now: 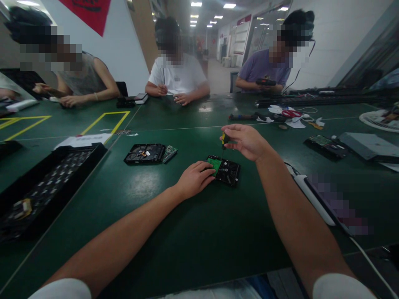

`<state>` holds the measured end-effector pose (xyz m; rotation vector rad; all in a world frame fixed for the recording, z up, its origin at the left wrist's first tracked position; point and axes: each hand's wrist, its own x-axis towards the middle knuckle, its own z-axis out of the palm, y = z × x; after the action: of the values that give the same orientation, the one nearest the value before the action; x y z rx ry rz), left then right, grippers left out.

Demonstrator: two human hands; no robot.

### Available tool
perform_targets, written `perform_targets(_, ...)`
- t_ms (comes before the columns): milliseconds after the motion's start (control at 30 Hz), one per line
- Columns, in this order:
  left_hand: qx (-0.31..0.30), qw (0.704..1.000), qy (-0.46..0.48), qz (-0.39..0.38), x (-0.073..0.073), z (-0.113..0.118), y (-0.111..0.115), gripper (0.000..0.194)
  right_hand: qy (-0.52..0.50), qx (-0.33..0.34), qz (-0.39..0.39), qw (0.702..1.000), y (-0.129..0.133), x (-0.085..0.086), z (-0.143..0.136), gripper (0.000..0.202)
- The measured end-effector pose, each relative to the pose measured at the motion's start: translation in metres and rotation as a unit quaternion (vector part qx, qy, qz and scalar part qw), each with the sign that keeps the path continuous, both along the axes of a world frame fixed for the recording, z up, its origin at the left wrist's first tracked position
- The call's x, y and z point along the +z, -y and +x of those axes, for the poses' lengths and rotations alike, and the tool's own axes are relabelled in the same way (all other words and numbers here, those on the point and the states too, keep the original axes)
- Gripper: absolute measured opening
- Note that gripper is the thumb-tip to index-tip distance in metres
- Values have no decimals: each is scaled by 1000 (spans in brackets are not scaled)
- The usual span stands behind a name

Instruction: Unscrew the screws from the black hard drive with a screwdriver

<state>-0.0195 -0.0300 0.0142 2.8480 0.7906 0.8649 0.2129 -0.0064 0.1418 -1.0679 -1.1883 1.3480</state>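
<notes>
A black hard drive (229, 171) with a green circuit board (214, 164) lies on the table in front of me. My left hand (196, 176) holds it by the left side, fingers over the board and thumb at the near edge. Above the drive, my right hand (246, 141) pinches a small yellow-and-black screwdriver (224, 139) near its top. The thin shaft points down at the board's right edge; I cannot tell whether the tip sits in a screw. Further left lies a second hard drive (145, 153), with a loose circuit board (170, 153) against its right end.
A long black tray (90, 155) with small parts stands on the left. On the right are a power strip (314, 199), another circuit-board device (326, 146) and a grey metal case (370, 145). Three people sit across the green table (187, 249). Scraps and cables (289, 114) lie beyond my right hand.
</notes>
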Motion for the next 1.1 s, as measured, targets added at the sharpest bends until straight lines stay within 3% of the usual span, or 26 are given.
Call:
perform_targets(300, 4, 1000, -3, -2, 1, 1, 1, 31, -47, 2, 11, 999, 0, -2, -7, 9)
perform_targets(567, 1, 1000, 1, -8, 2, 1, 1, 30, 10, 40, 4, 999, 1, 0, -5, 8)
perform_targets(833, 3, 1000, -4, -7, 3, 1, 1, 31, 31, 8, 23, 999, 2, 2, -2, 1)
perform_targets(1100, 2, 1000, -3, -4, 3, 0, 2, 31, 1, 17, 14, 1000, 1, 2, -2, 9)
